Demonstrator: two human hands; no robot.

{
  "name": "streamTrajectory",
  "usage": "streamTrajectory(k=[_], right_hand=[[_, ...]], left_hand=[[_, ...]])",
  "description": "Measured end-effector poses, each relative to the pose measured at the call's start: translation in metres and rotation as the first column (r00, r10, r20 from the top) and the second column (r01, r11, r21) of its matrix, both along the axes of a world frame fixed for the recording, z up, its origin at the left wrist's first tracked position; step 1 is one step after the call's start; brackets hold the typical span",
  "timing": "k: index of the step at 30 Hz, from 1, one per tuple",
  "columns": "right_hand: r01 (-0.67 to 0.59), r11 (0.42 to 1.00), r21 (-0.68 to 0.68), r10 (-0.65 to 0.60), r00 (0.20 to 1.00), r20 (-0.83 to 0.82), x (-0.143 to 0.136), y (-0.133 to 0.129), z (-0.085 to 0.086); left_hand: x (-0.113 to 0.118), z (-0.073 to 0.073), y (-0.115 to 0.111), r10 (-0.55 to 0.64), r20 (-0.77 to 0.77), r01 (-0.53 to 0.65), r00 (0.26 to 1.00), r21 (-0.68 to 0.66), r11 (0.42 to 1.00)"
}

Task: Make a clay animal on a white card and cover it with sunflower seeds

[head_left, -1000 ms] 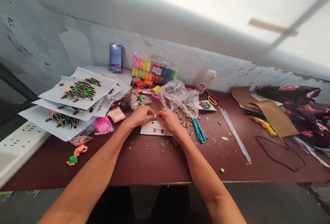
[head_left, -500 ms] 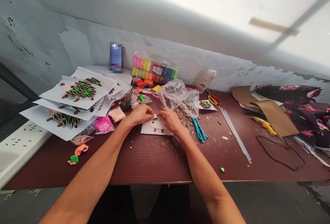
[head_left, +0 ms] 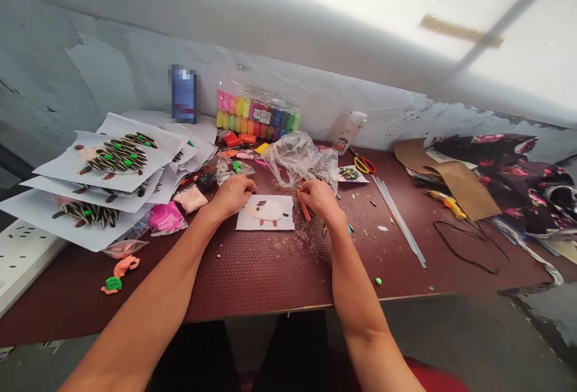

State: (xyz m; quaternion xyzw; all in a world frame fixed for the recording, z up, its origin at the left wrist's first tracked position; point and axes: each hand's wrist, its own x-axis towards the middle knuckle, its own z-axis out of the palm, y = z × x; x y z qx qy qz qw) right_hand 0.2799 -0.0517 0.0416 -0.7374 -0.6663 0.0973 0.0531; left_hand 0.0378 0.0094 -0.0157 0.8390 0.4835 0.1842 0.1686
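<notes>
A white paper card (head_left: 285, 201) lies on the table, bearing a flattened pale clay hedgehog shape (head_left: 270, 210) with brown feet and a few sunflower seeds stuck on it. At the card's upper left corner rests my left hand (head_left: 233, 195), fingers curled together; whatever they pinch is hidden. My right hand (head_left: 321, 198) reaches down just right of the card, its fingers closed over the loose sunflower seeds (head_left: 325, 231). It covers most of the pile, and I cannot make out what is between the fingertips. An orange-red strip (head_left: 305, 208) lies beside its fingers.
Finished hedgehog cards (head_left: 121, 157) are stacked at left. Behind are a pack of coloured clay (head_left: 256, 115), a clear plastic bag (head_left: 291, 160) and a white bottle (head_left: 349, 133). Scissors (head_left: 364, 165), clear glue sticks (head_left: 399, 222) and a yellow glue gun (head_left: 451, 205) lie at right.
My right hand has moved off the card to the seeds at its right, uncovering the hedgehog shape. My left hand stays by the card's left corner. The view has shifted slightly.
</notes>
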Motion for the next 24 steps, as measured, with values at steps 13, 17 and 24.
streamTrajectory(k=[13,17,24], right_hand=[[0.087,0.996,0.01,-0.087,0.995,0.045,0.008,0.0,-0.006],[0.095,0.995,0.012,-0.095,0.994,0.058,0.003,0.003,-0.01],[0.075,0.993,0.09,-0.081,0.995,0.063,0.002,0.005,-0.018]], left_hand=[[-0.002,-0.003,0.001,-0.017,0.035,0.017,0.999,-0.019,1.0],[-0.001,-0.004,0.001,-0.015,0.034,0.015,0.999,-0.005,1.0],[-0.001,-0.003,-0.001,-0.023,0.022,0.023,0.999,0.007,1.0]])
